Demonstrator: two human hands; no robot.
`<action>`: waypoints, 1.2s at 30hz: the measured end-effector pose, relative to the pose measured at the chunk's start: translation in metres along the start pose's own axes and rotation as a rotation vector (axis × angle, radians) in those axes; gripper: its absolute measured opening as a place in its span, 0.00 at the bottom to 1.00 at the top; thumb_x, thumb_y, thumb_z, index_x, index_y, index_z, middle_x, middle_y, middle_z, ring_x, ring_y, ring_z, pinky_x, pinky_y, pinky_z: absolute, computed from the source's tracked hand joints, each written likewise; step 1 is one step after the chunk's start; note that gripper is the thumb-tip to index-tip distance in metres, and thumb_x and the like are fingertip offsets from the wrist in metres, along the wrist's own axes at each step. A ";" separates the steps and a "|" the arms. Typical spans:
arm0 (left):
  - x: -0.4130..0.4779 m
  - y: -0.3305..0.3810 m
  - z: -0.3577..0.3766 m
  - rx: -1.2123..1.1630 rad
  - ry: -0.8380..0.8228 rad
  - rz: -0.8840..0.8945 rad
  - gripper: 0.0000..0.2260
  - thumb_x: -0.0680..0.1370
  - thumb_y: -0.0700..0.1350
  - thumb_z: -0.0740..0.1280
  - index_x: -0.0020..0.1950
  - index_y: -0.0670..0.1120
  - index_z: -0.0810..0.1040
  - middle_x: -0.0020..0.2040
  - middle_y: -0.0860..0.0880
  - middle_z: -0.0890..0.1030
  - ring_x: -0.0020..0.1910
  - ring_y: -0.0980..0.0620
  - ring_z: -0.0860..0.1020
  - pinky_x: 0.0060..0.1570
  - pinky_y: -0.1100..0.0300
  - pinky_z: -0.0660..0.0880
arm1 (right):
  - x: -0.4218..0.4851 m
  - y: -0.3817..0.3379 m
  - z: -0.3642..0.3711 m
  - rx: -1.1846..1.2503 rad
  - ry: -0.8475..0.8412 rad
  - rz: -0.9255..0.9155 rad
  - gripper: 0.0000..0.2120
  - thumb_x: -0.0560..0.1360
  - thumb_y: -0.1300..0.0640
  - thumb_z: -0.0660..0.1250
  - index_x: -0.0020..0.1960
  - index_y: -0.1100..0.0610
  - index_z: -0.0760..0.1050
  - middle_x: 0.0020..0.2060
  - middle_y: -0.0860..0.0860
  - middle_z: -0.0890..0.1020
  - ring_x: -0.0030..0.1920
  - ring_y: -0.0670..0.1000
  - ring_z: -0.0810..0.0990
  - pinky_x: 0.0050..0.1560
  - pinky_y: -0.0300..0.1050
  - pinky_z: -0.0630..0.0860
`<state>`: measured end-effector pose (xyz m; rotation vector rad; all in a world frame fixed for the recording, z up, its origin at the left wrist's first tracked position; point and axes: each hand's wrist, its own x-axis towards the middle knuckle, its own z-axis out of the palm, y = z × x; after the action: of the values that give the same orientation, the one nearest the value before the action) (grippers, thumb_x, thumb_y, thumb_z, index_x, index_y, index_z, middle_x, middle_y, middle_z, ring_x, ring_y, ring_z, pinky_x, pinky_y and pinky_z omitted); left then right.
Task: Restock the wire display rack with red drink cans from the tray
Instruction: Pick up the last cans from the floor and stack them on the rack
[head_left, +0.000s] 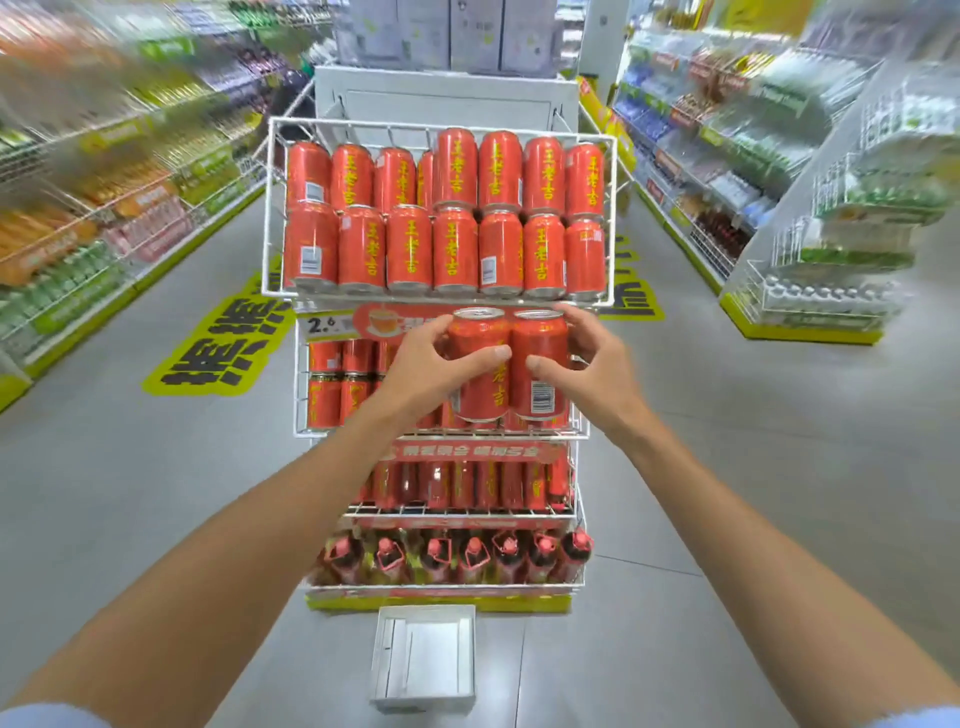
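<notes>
A person's left hand (431, 364) and right hand (587, 364) each clamp 1 red aluminium drink can (480, 364), pressed side by side before the white wire display rack (280, 218). Its top basket holds 2 stacked rows of cans; the second tier looks partly filled. The white tray (423, 657) on the floor appears empty. A loose grip could drop either can.

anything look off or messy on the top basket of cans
Mostly tidy. In the top basket, the upper-row cans on the right sit higher than those on the left, so the row steps up. Several cans show barcodes, not logos. No spills or dents visible.
</notes>
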<state>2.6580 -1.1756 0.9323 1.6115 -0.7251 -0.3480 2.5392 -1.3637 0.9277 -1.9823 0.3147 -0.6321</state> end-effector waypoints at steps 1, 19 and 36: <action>0.005 0.007 -0.008 -0.008 -0.005 0.010 0.18 0.73 0.50 0.80 0.61 0.48 0.84 0.54 0.51 0.88 0.55 0.54 0.86 0.55 0.56 0.83 | 0.009 -0.009 0.004 0.014 0.003 -0.005 0.35 0.70 0.53 0.81 0.74 0.51 0.73 0.62 0.49 0.84 0.60 0.46 0.84 0.65 0.49 0.81; 0.129 0.041 -0.143 -0.124 -0.029 0.023 0.22 0.75 0.54 0.78 0.64 0.45 0.80 0.53 0.46 0.88 0.51 0.47 0.88 0.44 0.52 0.85 | 0.153 -0.091 0.103 0.213 0.044 -0.008 0.34 0.70 0.47 0.82 0.71 0.51 0.73 0.62 0.48 0.84 0.59 0.44 0.85 0.58 0.44 0.84; 0.217 0.066 -0.202 -0.148 0.070 0.046 0.16 0.75 0.49 0.78 0.61 0.44 0.86 0.58 0.42 0.87 0.61 0.42 0.85 0.57 0.43 0.83 | 0.273 -0.131 0.114 0.022 0.062 -0.148 0.34 0.65 0.41 0.83 0.67 0.51 0.78 0.56 0.46 0.85 0.59 0.44 0.84 0.64 0.48 0.81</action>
<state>2.9271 -1.1575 1.0717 1.4580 -0.6664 -0.3034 2.8234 -1.3454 1.0819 -1.9803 0.1992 -0.7886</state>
